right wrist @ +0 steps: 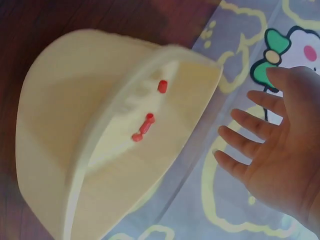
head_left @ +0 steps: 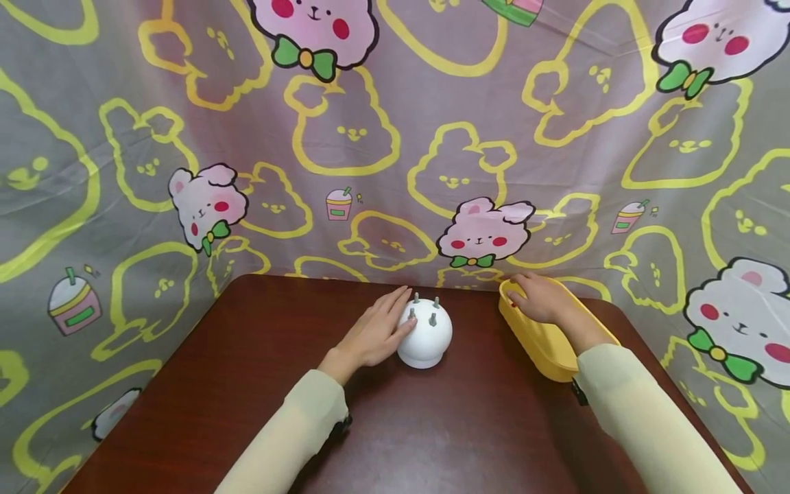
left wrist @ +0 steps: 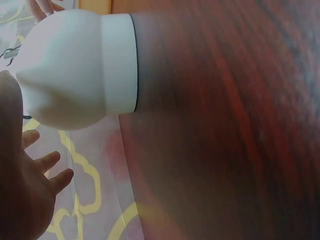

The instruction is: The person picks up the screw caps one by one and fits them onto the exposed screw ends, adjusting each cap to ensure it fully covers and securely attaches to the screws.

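A white ball-shaped object (head_left: pixel 426 342) on a short round base stands upright on the table. Several small grey screw-like pegs (head_left: pixel 433 320) stick up from its top. Against its left side rests my left hand (head_left: pixel 370 333), with long, loosely extended fingers; the left wrist view shows the ball's smooth side (left wrist: pixel 65 65) close up. Over the far end of a yellow oblong basket (head_left: pixel 558 372) is my right hand (head_left: pixel 540 298). Its fingers look spread and hold nothing in the right wrist view. Small red pieces (right wrist: pixel 145 127) lie inside the basket there.
The dark reddish-brown table (head_left: pixel 247 384) ends at a grey cloth curtain (head_left: pixel 395 192) with yellow outlines and rabbit faces, which hangs behind it and along both sides. The basket stands near the table's right edge.
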A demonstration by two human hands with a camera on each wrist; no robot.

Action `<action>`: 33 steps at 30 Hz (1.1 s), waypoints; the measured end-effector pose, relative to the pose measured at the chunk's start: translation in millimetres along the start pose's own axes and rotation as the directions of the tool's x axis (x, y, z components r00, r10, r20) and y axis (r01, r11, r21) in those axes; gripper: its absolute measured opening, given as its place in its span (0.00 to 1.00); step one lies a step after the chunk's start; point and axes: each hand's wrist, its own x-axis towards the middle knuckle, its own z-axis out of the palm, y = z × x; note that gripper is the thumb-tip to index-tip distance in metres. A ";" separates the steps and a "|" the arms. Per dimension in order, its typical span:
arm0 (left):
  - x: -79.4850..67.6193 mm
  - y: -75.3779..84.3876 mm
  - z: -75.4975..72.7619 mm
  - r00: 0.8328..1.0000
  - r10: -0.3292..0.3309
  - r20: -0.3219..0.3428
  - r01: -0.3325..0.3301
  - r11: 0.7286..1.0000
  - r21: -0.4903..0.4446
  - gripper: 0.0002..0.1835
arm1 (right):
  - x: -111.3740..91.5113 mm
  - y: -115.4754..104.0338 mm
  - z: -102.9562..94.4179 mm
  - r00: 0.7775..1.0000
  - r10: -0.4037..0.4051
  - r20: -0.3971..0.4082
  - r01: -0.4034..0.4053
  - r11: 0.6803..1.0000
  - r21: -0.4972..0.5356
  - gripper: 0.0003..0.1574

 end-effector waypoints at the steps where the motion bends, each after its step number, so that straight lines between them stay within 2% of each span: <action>1: 0.3 1.2 1.7 1.000 0.000 0.001 0.000 1.000 -0.005 0.38 | -0.8 2.3 -0.5 1.000 0.007 0.012 -0.008 1.000 0.005 0.29; 7: 2.3 9.3 9.7 0.999 -0.016 0.035 0.018 0.999 -0.039 0.40 | -5.1 16.3 -3.7 0.995 0.063 0.075 -0.066 0.997 0.047 0.32; 16: 5.4 17.5 15.8 0.997 -0.048 0.068 0.052 0.997 -0.055 0.42 | 1.6 39.5 -1.9 0.996 0.025 0.081 -0.032 0.996 0.081 0.30; 25: 7.5 17.0 18.6 0.997 -0.047 0.063 0.050 0.998 -0.049 0.42 | 10.1 54.4 -3.5 0.994 0.033 0.105 -0.042 0.996 0.081 0.30; 33: 6.1 14.7 19.5 0.998 -0.046 0.033 0.048 0.996 -0.073 0.41 | 21.0 63.4 0.3 0.991 0.048 0.128 -0.061 0.994 0.095 0.30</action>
